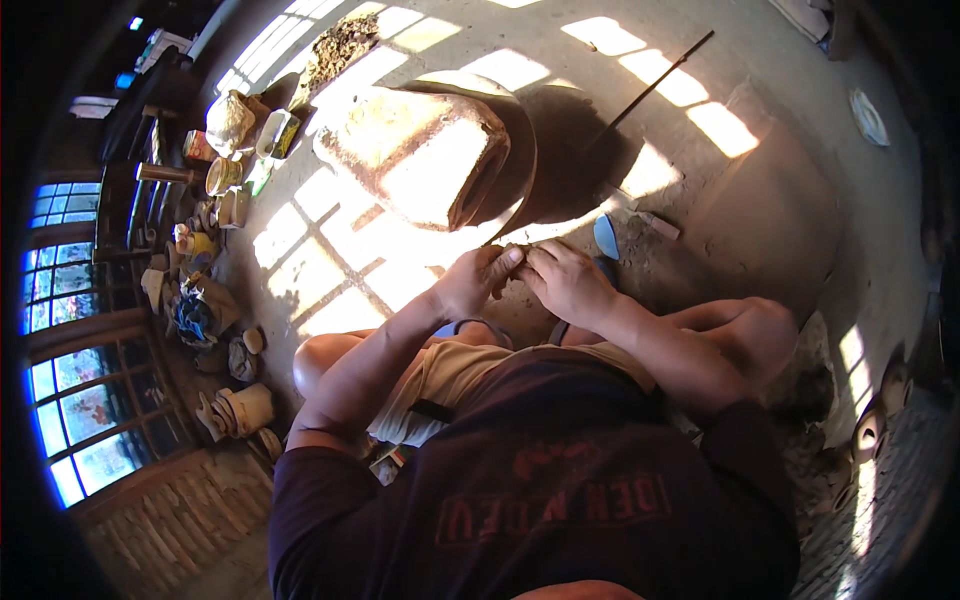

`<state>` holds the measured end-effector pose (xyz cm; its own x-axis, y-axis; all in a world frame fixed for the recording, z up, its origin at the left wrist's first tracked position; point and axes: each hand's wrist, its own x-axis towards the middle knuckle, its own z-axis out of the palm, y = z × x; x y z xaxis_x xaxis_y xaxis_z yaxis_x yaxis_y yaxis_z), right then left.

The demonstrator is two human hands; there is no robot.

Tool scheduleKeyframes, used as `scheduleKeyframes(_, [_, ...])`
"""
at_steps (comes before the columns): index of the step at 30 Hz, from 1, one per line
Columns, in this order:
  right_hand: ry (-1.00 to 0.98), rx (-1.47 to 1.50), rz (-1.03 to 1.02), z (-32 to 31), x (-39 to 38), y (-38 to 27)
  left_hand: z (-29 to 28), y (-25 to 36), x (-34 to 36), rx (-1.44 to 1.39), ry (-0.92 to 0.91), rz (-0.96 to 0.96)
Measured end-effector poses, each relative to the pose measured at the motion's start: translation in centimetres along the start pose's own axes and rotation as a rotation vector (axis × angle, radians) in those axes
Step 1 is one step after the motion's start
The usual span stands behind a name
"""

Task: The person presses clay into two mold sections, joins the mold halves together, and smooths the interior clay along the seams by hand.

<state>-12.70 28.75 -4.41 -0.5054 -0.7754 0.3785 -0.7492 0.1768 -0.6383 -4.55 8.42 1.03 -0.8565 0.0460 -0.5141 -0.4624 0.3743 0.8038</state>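
My left hand [468, 286] and my right hand [572, 283] meet above my lap, fingers bent and tips pressed together. Whatever sits between them, if anything, is too small or hidden to make out. Just beyond my hands a large, pale, rough-surfaced block [400, 150], possibly clay, lies on a round disc [522, 160]; strong sunlight washes out much of its surface. Right of my hands, a blue curved piece [605, 237] and a small pinkish block [659, 225] rest on the floor, apart from my fingers.
A dark rod [655, 85] slants up from the shadow behind the disc. Crumbled brown material [342, 48] lies at the far left. Tubs [224, 177], bags [205, 308] and pots [245, 410] line the windowed left wall. A pale dish [869, 118] sits at far right.
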Motion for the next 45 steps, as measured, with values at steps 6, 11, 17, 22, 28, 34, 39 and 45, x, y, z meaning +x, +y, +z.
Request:
scheduleKeyframes(6, [0.035, 0.084, 0.083, -1.6, 5.6, -0.6, -3.0, -3.1, 1.6, 0.345, 0.706, 0.112])
scheduleKeyframes(11, [0.205, 0.192, -0.003, 2.2, 8.5, 3.8, -12.3, -0.6, 6.9, 0.669, 1.161, 0.486])
scheduleKeyframes(17, [-0.101, 0.325, 0.059, 3.9, 10.9, 3.5, -13.6, -2.2, 7.7, 0.719, 1.074, 0.459])
scheduleKeyframes(22, [-0.205, 0.353, 0.262, 5.5, 11.5, 4.9, -13.3, -1.4, 7.7, 0.736, 1.031, 0.488])
scheduleKeyframes(28, [-0.509, 0.473, 0.258, 5.8, 12.4, 4.5, -13.9, -1.9, 7.4, 0.704, 0.996, 0.487])
scheduleKeyframes(34, [-0.384, 0.049, 0.009, 7.1, 12.0, 5.2, -14.7, -3.0, 7.8, 0.733, 0.968, 0.482])
scheduleKeyframes(39, [-0.330, -0.201, -0.292, 7.3, 11.8, 6.8, -15.9, -3.7, 7.9, 0.739, 0.943, 0.827])
scheduleKeyframes(45, [-0.288, -0.119, -0.085, 8.2, 10.0, 5.5, -15.0, -2.4, 6.9, 0.802, 0.951, 0.513])
